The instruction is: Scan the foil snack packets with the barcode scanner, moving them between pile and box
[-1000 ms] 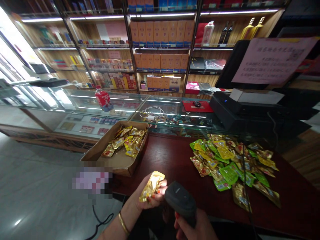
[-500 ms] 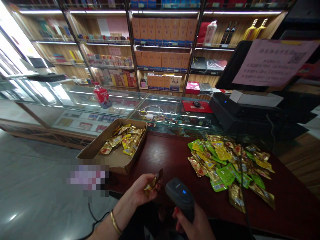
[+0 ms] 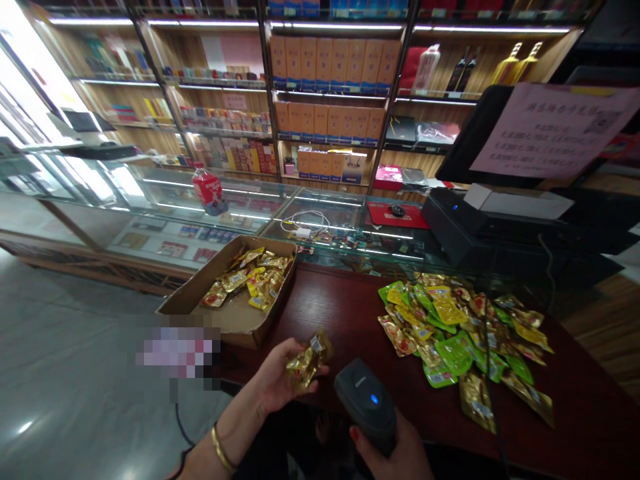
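Observation:
My left hand (image 3: pixel 280 377) grips a gold foil snack packet (image 3: pixel 310 360), its printed label side turned upward. In my right hand (image 3: pixel 395 450) is a black barcode scanner (image 3: pixel 367 400) with a blue light on top, its head a short way right of the packet. Both are held above the near edge of the dark red counter (image 3: pixel 330 300). Beyond my left hand a shallow cardboard box (image 3: pixel 235 333) contains several gold and yellow packets (image 3: pixel 240 277). A loose heap of gold, yellow and green packets (image 3: pixel 450 327) lies to the right.
A dark cable (image 3: pixel 487 373) runs across the heap. Behind the counter is a glass display case (image 3: pixel 250 200) bearing a red-labelled bottle (image 3: pixel 210 190), a white cable (image 3: pixel 305 223) and a mouse (image 3: pixel 397 211) on a red mat. A monitor (image 3: pixel 470 133) with a pink notice stands at right.
My left hand has turned the packet so its label side faces up more. The scanner has shifted slightly right and down. The box and the heap look unchanged.

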The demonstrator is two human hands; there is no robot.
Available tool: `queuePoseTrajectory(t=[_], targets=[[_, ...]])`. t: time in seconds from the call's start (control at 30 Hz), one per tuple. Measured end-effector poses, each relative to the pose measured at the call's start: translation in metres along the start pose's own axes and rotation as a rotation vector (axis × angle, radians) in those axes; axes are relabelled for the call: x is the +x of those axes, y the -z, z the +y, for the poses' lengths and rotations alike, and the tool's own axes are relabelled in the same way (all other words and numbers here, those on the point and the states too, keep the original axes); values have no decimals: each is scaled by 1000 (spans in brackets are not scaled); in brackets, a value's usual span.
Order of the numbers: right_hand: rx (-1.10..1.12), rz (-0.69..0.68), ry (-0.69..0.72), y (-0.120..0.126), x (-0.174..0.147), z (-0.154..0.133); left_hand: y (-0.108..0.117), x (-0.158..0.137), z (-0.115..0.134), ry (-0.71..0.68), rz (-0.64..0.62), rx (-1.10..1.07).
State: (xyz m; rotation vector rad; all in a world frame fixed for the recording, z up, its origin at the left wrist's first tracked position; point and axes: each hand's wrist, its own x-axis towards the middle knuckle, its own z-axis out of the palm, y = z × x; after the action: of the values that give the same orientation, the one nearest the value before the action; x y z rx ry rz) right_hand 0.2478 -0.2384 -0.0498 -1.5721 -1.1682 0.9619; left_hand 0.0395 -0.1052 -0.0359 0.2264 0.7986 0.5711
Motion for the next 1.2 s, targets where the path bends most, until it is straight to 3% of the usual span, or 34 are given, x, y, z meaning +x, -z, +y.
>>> queuePoseTrajectory(t=[0.13,0.3,0.6,0.7,0.87,1.0,1.2], targets=[[-69,-33,154,7,2,7,4,-2,2,-98,65,242],[-137,-68,147,10,2,20,6,-7,6,-242,176,551],[-251,-50,96,4,4,14,7,-4,9,-224,118,540],[-276,-17,112,5,4,12,4,-8,17,-306,104,643],[-244,-95,134,6,2,14,-2,-7,35,-479,201,892],[-266,-128,120,3,0,17,-4,0,45,-517,245,966],[-270,-52,134,-2,-3,15,-8,0,48,-548,214,1098]])
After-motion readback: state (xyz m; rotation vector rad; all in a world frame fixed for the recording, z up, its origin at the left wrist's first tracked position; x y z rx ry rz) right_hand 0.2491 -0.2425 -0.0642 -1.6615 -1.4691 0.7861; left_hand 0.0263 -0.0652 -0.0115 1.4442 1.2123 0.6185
